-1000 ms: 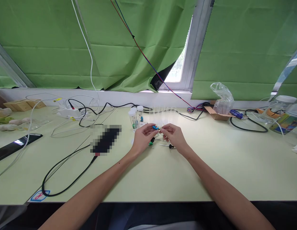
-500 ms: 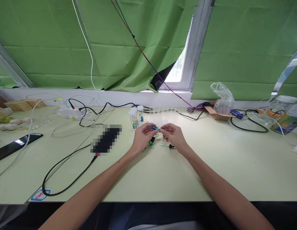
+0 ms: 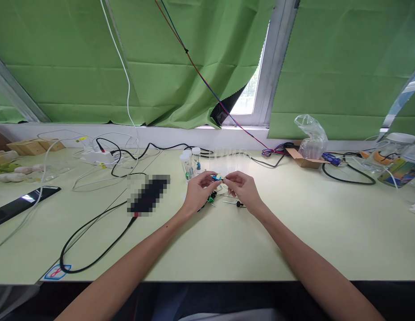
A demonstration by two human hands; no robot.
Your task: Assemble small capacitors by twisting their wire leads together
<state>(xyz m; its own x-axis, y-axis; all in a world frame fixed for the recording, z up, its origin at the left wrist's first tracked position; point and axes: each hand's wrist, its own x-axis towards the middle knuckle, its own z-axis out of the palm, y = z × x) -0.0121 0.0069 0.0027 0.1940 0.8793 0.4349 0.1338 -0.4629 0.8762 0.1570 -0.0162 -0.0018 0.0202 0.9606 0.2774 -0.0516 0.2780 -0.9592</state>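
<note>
My left hand [image 3: 201, 191] pinches a small blue piece [image 3: 215, 178] between thumb and fingertips, above the table. My right hand [image 3: 241, 187] meets it there, its thumb and forefinger closed at the piece's right end; what exactly those fingers grip is too small to make out. A pale yellowish bit [image 3: 219, 176] shows at the blue piece. Below the left hand lie small green and black parts [image 3: 211, 197] with thin metal pins. A black round-headed part with a metal shaft [image 3: 240, 204] rests on the table under the right hand.
Clear tubes with white caps [image 3: 187, 162] stand behind my left hand, beside a row of transparent tubes [image 3: 227, 160]. A pixelated dark device [image 3: 149, 196] with a black cable lies left, a phone [image 3: 26, 203] farther out. A cardboard box [image 3: 304, 158] and jars [image 3: 399, 142] are at right.
Both hands stay almost in the same place. The blue piece has turned slightly between the fingertips, and more of the pale yellowish bit shows.
</note>
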